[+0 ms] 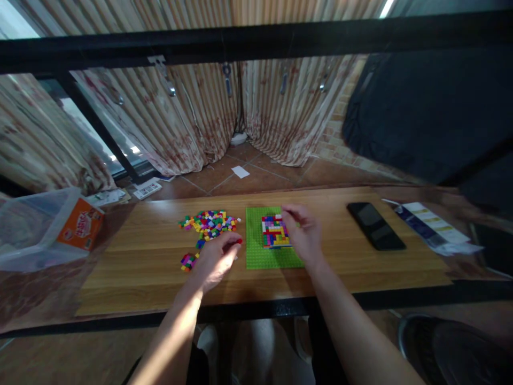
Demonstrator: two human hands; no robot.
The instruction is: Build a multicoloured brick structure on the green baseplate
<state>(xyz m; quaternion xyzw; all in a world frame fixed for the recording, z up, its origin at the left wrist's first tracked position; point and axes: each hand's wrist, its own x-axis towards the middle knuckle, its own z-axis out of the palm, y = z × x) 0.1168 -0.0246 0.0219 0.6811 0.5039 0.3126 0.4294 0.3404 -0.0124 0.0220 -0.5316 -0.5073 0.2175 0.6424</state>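
On the wooden table lies a green baseplate (254,251) carrying a block of multicoloured toy bricks (274,232). My left hand (218,259) is left of the plate, its thumb and fingers pinched on a small red brick (239,241). Over the right part of the brick block is my right hand (302,230), fingers curled and their tips together; whatever they hold, if anything, cannot be made out. A heap of loose coloured bricks (212,222) spreads beyond my left hand. A smaller cluster of bricks (187,262) sits at that hand's left.
A black phone (375,225) lies on the table (136,256) to the right, with printed papers (435,227) beyond it. At the far left stands a clear plastic bin (38,230) with an orange label. A dark metal bar (256,40) with hanging tools crosses ahead.
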